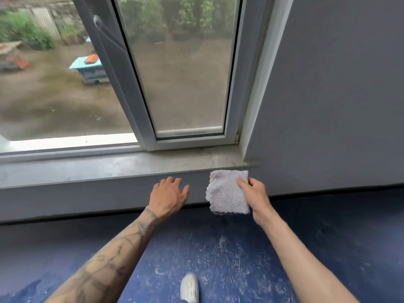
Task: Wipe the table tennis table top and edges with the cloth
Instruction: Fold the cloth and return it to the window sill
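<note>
A folded grey terry cloth (225, 191) hangs in the air just below the right end of a window sill, pinched at its right edge by my right hand (254, 193). My left hand (168, 194) is stretched forward beside it, fingers relaxed and spread, holding nothing, in front of the wall under the sill. No table tennis table shows in this view.
A grey stone window sill (109, 167) runs across under a window (188, 73) with a half-open sash. A grey wall (328, 106) stands at the right. The floor (218, 254) is dark blue with white scuffs, and a white shoe (189, 288) shows at the bottom.
</note>
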